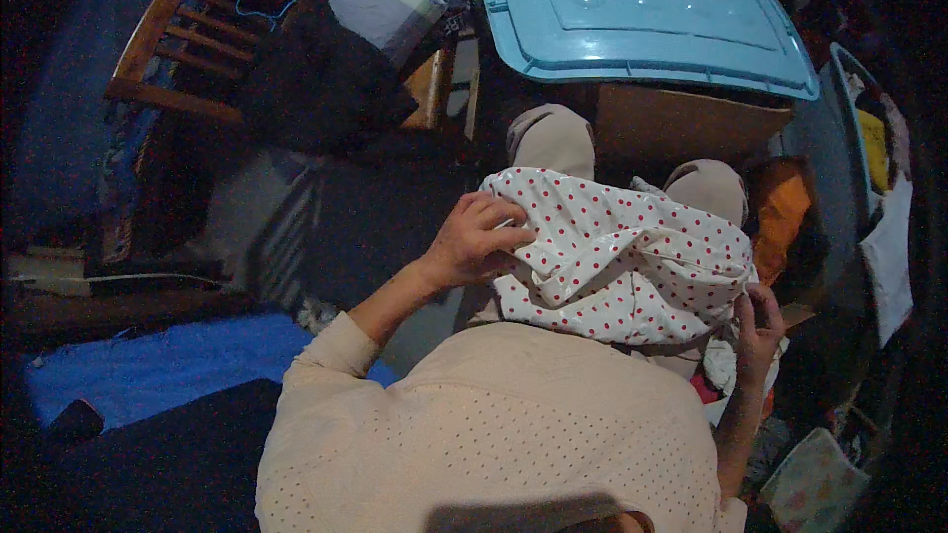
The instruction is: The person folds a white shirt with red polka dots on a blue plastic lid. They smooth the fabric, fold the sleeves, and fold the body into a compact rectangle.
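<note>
Across my lap lies a white cloth item with red polka dots (592,252), slightly glossy and bunched into folds. My left hand (481,237) grips its left edge, thumb and fingers pinching the fabric. At the opposite side, the fingertips of my right hand (760,322) pinch the cloth's right edge. A deep fold runs over the middle of the fabric, and its underside is hidden. Beneath it my two beige-covered knees (554,141) stick out at the far side.
A light blue plastic lid (652,7) sits ahead above a brown cardboard box (689,122). At far left stands a wooden chair (178,96) beside a dark cloth heap (326,81). Blue fabric (178,363) lies left; orange cloth (781,222) and a filled bin (852,133) are right.
</note>
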`<action>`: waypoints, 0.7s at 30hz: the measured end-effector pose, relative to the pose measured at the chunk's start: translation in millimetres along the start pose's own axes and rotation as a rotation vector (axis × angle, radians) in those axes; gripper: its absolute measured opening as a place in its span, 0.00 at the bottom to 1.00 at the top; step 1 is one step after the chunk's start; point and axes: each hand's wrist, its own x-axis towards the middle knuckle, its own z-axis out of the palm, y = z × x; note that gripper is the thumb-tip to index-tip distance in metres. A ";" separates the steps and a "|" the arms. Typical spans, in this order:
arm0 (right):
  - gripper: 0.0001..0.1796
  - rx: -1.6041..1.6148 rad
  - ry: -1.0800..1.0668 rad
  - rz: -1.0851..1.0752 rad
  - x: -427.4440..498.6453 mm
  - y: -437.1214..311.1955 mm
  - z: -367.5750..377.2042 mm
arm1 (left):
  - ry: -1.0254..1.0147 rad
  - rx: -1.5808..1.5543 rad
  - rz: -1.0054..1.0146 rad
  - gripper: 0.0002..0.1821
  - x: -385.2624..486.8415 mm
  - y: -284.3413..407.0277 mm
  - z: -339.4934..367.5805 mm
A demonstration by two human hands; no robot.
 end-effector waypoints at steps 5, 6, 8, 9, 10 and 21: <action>0.04 -0.082 0.222 -0.149 12.8 -1.3 5.4 | 0.149 -0.317 -0.298 0.10 9.4 -13.0 3.2; 0.04 -0.088 0.261 -0.185 18.5 -5.7 1.3 | 0.209 -0.399 -0.364 0.10 25.7 -9.1 -4.1; 0.04 -0.171 0.310 -0.365 36.9 -30.5 2.2 | 0.320 -0.388 -0.310 0.09 53.4 -4.3 -32.9; 0.05 -0.271 0.348 -0.511 47.9 -55.9 -0.6 | 0.350 -0.478 -0.342 0.09 64.8 -9.8 -45.6; 0.05 -0.383 0.395 -0.650 57.2 -81.5 -8.2 | 0.398 -0.298 -0.142 0.08 87.5 -6.0 -70.4; 0.10 -0.032 0.629 -1.129 92.6 -213.1 -118.1 | 0.289 -0.212 0.133 0.12 183.6 69.0 -216.3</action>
